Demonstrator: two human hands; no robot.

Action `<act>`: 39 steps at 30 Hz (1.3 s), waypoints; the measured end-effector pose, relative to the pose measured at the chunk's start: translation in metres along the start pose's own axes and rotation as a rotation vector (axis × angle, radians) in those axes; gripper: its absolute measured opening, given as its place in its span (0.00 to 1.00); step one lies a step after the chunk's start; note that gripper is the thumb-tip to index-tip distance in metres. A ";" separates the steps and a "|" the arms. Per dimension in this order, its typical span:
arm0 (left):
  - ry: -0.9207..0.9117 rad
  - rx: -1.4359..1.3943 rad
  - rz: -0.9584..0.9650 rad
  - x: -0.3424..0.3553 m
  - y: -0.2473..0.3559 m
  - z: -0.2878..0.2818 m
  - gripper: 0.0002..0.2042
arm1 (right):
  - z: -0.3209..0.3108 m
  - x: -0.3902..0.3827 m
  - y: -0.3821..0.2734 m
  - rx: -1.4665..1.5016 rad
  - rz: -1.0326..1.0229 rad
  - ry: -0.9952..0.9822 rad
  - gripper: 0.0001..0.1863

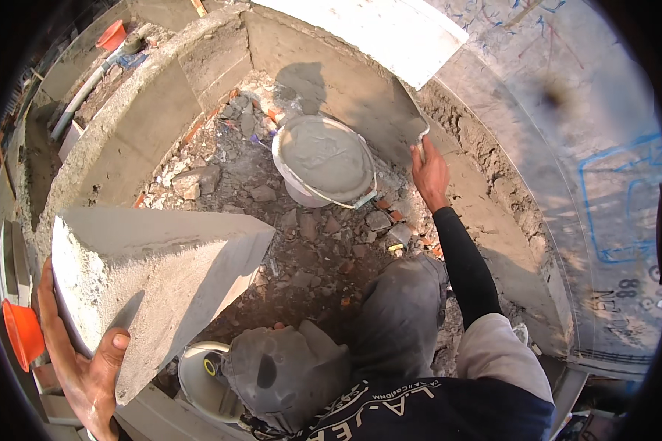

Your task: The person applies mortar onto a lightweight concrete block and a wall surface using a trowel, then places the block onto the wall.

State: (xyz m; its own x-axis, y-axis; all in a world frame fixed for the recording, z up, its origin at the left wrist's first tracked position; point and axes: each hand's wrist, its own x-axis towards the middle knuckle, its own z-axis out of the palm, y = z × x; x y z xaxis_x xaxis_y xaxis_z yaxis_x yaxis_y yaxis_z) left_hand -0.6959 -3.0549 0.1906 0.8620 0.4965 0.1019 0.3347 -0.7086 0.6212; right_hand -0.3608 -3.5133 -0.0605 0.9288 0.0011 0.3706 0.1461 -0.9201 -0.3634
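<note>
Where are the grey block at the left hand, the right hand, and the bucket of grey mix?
Grey block (pixel 171 285), head view: on its rough side face.
Right hand (pixel 429 176), head view: back of the hand.
Bucket of grey mix (pixel 294 187), head view: outer wall below the rim.

Worn on head: left one of side-by-side fisheye pair. Facing steeply down, past shirt (pixel 449 411) and knees (pixel 397 316), from above and behind fingers of left hand (pixel 81 378) and right hand (pixel 430 176). Set nearer to left fingers than right. Aimed at rubble (pixel 309 253) between both, with wide reach past right fingertips to blue-marked grey surface (pixel 559 184). Bent toward edges, dark in corners.
</note>
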 end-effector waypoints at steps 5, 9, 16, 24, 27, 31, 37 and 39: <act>0.011 0.087 0.073 -0.002 -0.016 -0.004 0.50 | -0.028 -0.014 0.014 -0.268 -0.030 0.111 0.22; -0.020 0.128 0.084 -0.003 -0.011 -0.008 0.51 | -0.033 0.003 0.000 -0.299 -0.176 0.077 0.22; -0.021 0.082 0.052 -0.006 -0.021 -0.009 0.58 | 0.039 0.098 -0.113 -0.202 -0.297 -0.165 0.22; -0.040 0.058 0.027 -0.002 -0.014 -0.011 0.60 | 0.063 0.196 -0.144 0.314 0.078 -0.527 0.25; -0.064 0.123 0.052 0.001 -0.016 -0.012 0.60 | 0.027 0.170 -0.118 0.382 0.172 -0.530 0.27; -0.064 0.125 0.015 -0.005 -0.021 -0.018 0.59 | 0.022 0.129 -0.083 0.466 0.259 -0.471 0.28; -0.039 0.086 0.009 -0.006 -0.026 -0.019 0.60 | 0.010 0.064 -0.049 0.393 0.184 -0.215 0.30; -0.029 0.083 0.025 -0.006 -0.018 -0.020 0.60 | 0.022 0.063 -0.066 0.263 0.059 -0.245 0.30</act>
State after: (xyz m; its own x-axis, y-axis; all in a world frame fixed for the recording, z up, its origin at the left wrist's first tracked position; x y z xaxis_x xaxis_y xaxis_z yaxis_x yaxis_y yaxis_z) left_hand -0.7145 -3.0345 0.1944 0.8806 0.4645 0.0936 0.3425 -0.7604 0.5517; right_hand -0.3040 -3.4439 -0.0323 0.9876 0.0745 0.1385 0.1433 -0.7892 -0.5972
